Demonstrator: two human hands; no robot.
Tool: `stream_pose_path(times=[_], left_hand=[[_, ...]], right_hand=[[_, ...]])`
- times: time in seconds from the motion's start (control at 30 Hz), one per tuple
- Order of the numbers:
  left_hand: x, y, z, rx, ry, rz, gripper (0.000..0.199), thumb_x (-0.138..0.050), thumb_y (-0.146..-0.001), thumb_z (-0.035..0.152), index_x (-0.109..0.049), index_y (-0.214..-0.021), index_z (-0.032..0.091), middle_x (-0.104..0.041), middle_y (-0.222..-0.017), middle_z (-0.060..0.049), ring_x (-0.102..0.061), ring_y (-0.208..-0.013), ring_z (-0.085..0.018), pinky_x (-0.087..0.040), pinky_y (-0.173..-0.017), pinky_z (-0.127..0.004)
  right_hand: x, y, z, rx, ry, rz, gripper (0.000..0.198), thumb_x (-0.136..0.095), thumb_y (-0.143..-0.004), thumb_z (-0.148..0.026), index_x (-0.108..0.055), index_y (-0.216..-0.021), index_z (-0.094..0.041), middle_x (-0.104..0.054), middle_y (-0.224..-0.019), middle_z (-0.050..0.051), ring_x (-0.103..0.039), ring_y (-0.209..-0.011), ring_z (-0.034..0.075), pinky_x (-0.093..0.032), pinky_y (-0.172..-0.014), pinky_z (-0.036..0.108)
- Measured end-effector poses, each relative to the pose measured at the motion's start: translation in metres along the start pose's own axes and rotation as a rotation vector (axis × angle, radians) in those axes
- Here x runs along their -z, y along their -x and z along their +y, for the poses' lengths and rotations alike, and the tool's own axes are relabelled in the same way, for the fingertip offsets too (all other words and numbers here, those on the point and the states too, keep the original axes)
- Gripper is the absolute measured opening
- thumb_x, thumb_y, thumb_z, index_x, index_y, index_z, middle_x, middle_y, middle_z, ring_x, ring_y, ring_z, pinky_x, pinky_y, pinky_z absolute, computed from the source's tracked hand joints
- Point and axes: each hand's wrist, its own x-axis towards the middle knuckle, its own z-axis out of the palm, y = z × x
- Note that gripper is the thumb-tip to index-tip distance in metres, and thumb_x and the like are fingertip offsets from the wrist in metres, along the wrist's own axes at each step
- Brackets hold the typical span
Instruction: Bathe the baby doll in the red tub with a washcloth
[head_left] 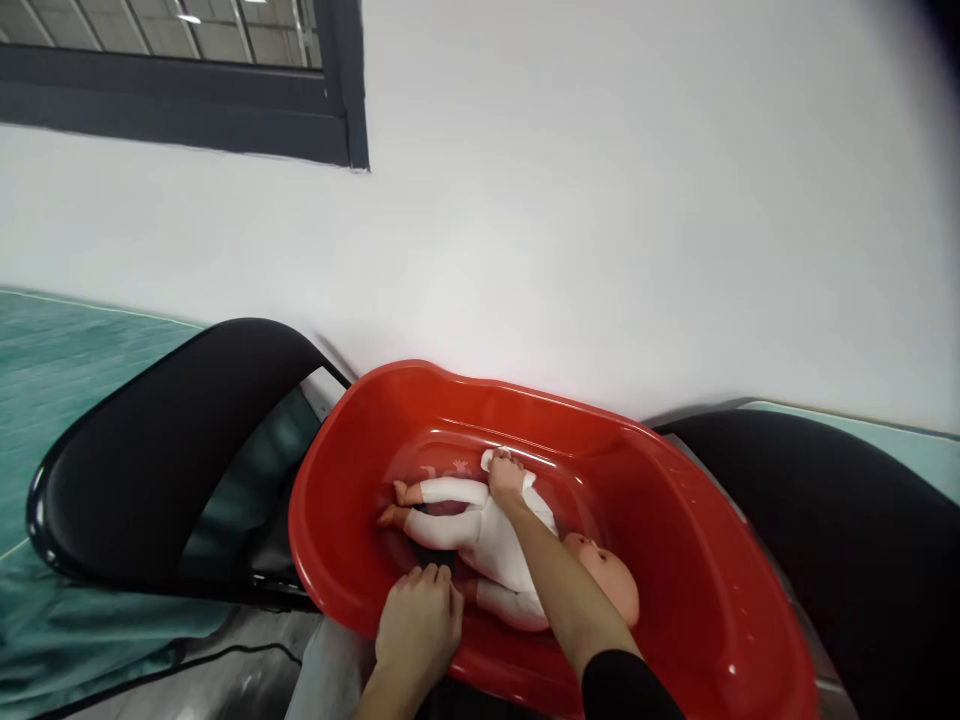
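Where a glossy black curved seat (150, 450) sits at the left on a green floor (60, 370), the smooth red plastic tub (675, 560) stands beside it. The left hand (418, 625) rests on the tub's near rim, fingers together. A doll (487, 540) in soft white cloth lies in the tub, feet left, bare head right. The right hand (506, 475) lies on its body, fingers clamped on a white cloth (489, 459). No writing shows.

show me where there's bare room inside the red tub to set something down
Free: the tub floor between the doll's head and the far right wall. Crowded: the middle and left, where the doll, right hand and left hand sit.
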Motion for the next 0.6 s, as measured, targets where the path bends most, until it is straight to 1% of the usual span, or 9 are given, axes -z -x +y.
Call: stream_pose_path(times=[0.13, 0.2, 0.3, 0.37, 0.4, 0.43, 0.5, 0.57, 0.6], left_hand=[[0.001, -0.001, 0.0, 0.014, 0.02, -0.019, 0.032, -0.042, -0.102, 0.023, -0.074, -0.107, 0.022, -0.074, -0.106, -0.011, -0.069, -0.106, -0.03, -0.054, -0.095, -0.042], [0.0, 0.0, 0.0, 0.017, 0.033, -0.018, 0.033, -0.042, -0.102, 0.023, -0.074, -0.108, 0.021, -0.074, -0.107, -0.012, -0.069, -0.106, -0.03, -0.055, -0.095, -0.044], [-0.001, -0.001, -0.001, 0.003, 0.067, -0.018, 0.033, -0.043, -0.101, 0.024, -0.074, -0.109, 0.02, -0.074, -0.108, -0.013, -0.068, -0.107, -0.031, -0.054, -0.097, -0.046], [-0.003, -0.002, -0.002, 0.002, 0.095, -0.028, 0.033, -0.044, -0.101, 0.025, -0.075, -0.112, 0.019, -0.074, -0.11, -0.013, -0.068, -0.107, -0.031, -0.054, -0.097, -0.046], [-0.004, -0.002, -0.002, 0.002, 0.105, -0.033, 0.033, -0.045, -0.101, 0.025, -0.075, -0.114, 0.018, -0.074, -0.11, -0.014, -0.068, -0.108, -0.032, -0.054, -0.097, -0.046], [-0.005, -0.002, -0.002, 0.001, 0.109, -0.027, 0.034, -0.045, -0.101, 0.025, -0.075, -0.115, 0.018, -0.074, -0.111, -0.014, -0.069, -0.108, -0.032, -0.054, -0.097, -0.046], [-0.006, -0.002, -0.001, -0.012, 0.101, 0.018, 0.033, -0.045, -0.1, 0.023, -0.075, -0.113, 0.017, -0.075, -0.108, -0.014, -0.069, -0.105, -0.031, -0.055, -0.095, -0.045], [-0.007, -0.001, -0.001, -0.033, 0.085, 0.068, 0.032, -0.046, -0.1, 0.02, -0.076, -0.11, 0.016, -0.075, -0.106, -0.012, -0.07, -0.102, -0.031, -0.055, -0.093, -0.044], [-0.007, 0.0, -0.001, -0.041, 0.082, 0.082, 0.032, -0.046, -0.099, 0.02, -0.076, -0.109, 0.016, -0.075, -0.105, -0.012, -0.07, -0.101, -0.03, -0.055, -0.092, -0.044]], right_hand=[[-0.006, -0.011, -0.003, 0.074, 0.208, -0.063, 0.044, -0.037, -0.103, -0.001, -0.068, -0.133, -0.006, -0.065, -0.134, 0.028, -0.062, -0.127, 0.027, -0.041, -0.102, 0.036], [-0.003, -0.016, -0.004, 0.096, 0.213, -0.094, 0.041, -0.04, -0.101, 0.0, -0.07, -0.129, -0.006, -0.068, -0.129, 0.026, -0.064, -0.126, 0.027, -0.042, -0.101, 0.037], [0.006, -0.024, -0.016, 0.106, 0.201, -0.125, 0.041, -0.041, -0.099, 0.002, -0.071, -0.126, -0.005, -0.074, -0.114, 0.024, -0.07, -0.114, 0.027, -0.044, -0.097, 0.036], [0.01, -0.025, -0.034, 0.113, 0.193, -0.122, 0.045, -0.04, -0.099, 0.001, -0.067, -0.135, -0.007, -0.076, -0.11, 0.022, -0.073, -0.108, 0.026, -0.044, -0.093, 0.035], [0.011, -0.022, -0.046, 0.137, 0.181, -0.105, 0.048, -0.039, -0.101, -0.001, -0.063, -0.142, -0.009, -0.076, -0.114, 0.021, -0.073, -0.109, 0.025, -0.044, -0.093, 0.033], [0.009, -0.017, -0.058, 0.188, 0.159, -0.082, 0.05, -0.039, -0.103, -0.005, -0.057, -0.149, -0.013, -0.075, -0.12, 0.02, -0.072, -0.112, 0.024, -0.044, -0.094, 0.032], [-0.002, 0.003, -0.086, 0.368, 0.105, -0.078, 0.05, -0.042, -0.107, -0.016, -0.051, -0.156, -0.02, -0.072, -0.131, 0.016, -0.069, -0.117, 0.022, -0.044, -0.097, 0.03], [-0.022, 0.031, -0.11, 0.578, 0.074, -0.164, 0.046, -0.051, -0.106, -0.027, -0.056, -0.151, -0.023, -0.072, -0.131, 0.012, -0.068, -0.116, 0.023, -0.044, -0.1, 0.03], [-0.034, 0.044, -0.121, 0.64, 0.083, -0.219, 0.044, -0.056, -0.104, -0.031, -0.06, -0.147, -0.022, -0.072, -0.129, 0.011, -0.068, -0.114, 0.024, -0.045, -0.1, 0.031]])
